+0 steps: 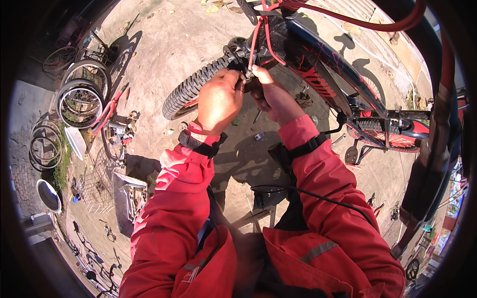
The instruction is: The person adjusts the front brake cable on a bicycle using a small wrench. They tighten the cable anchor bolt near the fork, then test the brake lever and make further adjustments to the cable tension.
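Observation:
A dark blue bicycle frame [337, 60] with red graphics crosses the upper right, its knobby front tire [188, 90] angled to the lower left. Red cables [253, 42] hang down to a small metal fitting [249, 73] in front of the fork. My left hand [220, 98] is closed at that fitting, thumb and fingers pinched; what it grips is mostly hidden. My right hand [271, 94] is closed on the lower end of the red cable, just right of my left hand, its lower fingers in shadow.
Several loose wheels [76, 99] and a red frame part [108, 113] lie at the left, beside a wire rack [95, 193]. The bicycle's red-rimmed rear wheel [405, 148] is at the right. Scattered tools and parts lie on the concrete ground [174, 35].

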